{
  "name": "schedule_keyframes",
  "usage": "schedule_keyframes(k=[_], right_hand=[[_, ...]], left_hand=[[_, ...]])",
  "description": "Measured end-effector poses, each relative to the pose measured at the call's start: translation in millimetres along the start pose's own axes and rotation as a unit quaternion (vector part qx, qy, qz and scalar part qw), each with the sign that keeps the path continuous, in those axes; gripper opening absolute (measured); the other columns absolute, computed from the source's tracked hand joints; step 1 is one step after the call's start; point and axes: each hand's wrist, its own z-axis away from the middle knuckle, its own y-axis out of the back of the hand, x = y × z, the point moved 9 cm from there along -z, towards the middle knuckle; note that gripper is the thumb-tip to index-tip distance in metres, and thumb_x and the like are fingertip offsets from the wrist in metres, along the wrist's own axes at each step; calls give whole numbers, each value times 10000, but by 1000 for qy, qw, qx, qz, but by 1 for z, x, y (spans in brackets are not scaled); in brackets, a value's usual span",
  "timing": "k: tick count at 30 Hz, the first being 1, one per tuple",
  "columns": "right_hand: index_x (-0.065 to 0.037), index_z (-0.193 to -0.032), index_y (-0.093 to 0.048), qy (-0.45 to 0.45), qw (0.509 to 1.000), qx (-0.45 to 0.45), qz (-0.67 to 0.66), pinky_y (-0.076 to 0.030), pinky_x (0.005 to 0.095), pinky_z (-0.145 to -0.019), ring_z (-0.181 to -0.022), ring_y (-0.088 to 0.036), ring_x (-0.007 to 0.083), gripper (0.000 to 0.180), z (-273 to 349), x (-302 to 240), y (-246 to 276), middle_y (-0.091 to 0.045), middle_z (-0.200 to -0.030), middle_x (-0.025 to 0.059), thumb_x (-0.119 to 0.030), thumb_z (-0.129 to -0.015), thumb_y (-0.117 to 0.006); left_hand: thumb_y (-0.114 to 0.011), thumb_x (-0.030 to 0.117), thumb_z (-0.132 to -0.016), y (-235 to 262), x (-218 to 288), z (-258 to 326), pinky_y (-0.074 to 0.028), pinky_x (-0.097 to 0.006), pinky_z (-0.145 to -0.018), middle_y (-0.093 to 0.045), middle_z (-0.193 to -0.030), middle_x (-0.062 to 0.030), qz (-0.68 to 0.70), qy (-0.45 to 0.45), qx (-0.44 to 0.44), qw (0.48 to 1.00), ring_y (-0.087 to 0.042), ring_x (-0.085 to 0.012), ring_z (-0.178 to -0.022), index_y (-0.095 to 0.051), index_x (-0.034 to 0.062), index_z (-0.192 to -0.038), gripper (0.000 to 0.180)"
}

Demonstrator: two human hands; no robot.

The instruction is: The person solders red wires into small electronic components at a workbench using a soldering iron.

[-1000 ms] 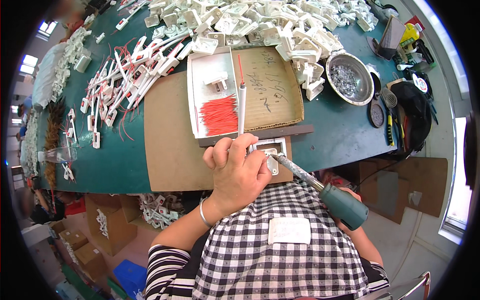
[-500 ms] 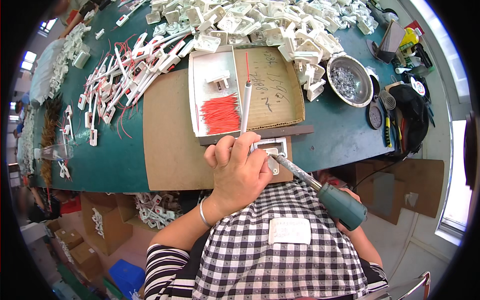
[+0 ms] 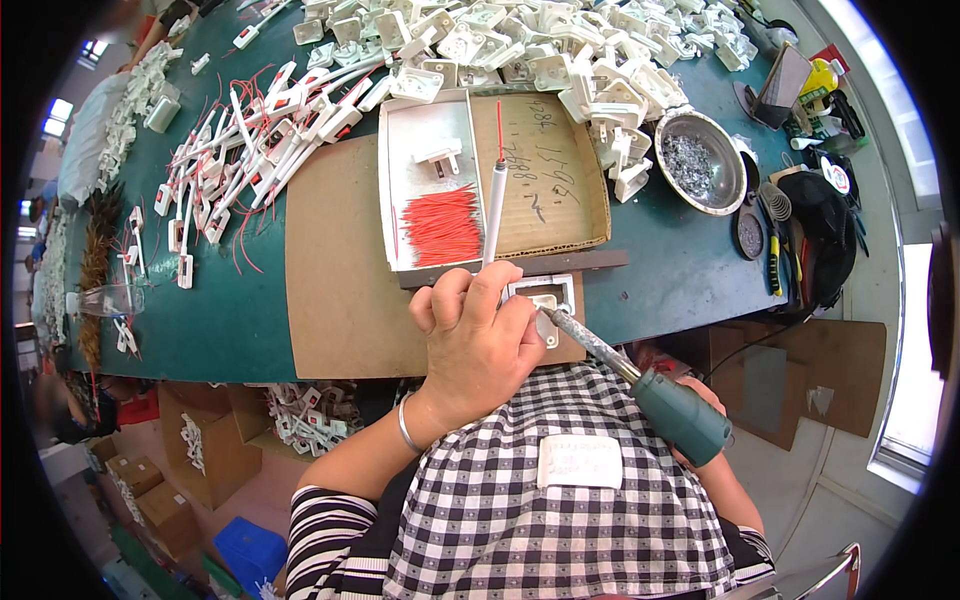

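Note:
My left hand [image 3: 478,335] is closed, its bent fingers holding down a small white plastic housing [image 3: 548,330] at the front of the cardboard mat. From behind its fingers a white tube [image 3: 495,215] rises, with a red wire [image 3: 501,130] sticking out of the top. What lies under the fingertips is hidden. My right hand [image 3: 708,400], partly covered by the tool, grips the green handle of a soldering iron [image 3: 680,415]. The iron's tip reaches the housing, right beside my left thumb and index finger.
A shallow cardboard box [image 3: 560,200] holds cut red wires [image 3: 440,225]. White plastic housings [image 3: 480,40] pile up behind it. Wired white assemblies [image 3: 260,160] lie to the left. On the right are a metal bowl [image 3: 700,165] of bits and pliers [image 3: 774,262]. A dark bar [image 3: 590,261] fronts the box.
Almost nothing differs. The soldering iron's handle and my right hand have shifted very slightly left; the tube leans a touch further right.

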Motion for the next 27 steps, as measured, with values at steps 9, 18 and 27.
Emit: schedule_keyframes(k=[9,18,27], right_hand=[[21,-1006,-569,-5,1000,-11,2,-488,364,-631,-697,-629,274,447,-3,-1,1,-647,-823,128,-280,-713,-721],[7,-943,-640,-353,908,45,-220,-496,285,-723,-722,-637,177,417,12,29,-4,-660,-747,52,-370,-766,-634],[-10,-969,-640,-132,991,29,-11,-518,314,-692,-763,-655,220,239,11,8,4,-666,-858,95,-146,-773,-628]], left_hand=[[-688,103,-603,-1,0,0,-229,-404,-865,-501,-1113,11,-3,-1,-1,1000,-372,-247,-1032,-579,156,-685,146],[-681,122,-625,-1,2,-2,-227,-406,-872,-501,-1115,8,-5,-3,-5,1000,-369,-246,-1037,-583,150,-674,113],[-674,125,-658,4,1,-1,-236,-414,-878,-507,-1122,-1,-6,11,-10,1000,-387,-248,-1068,-585,133,-676,90]])
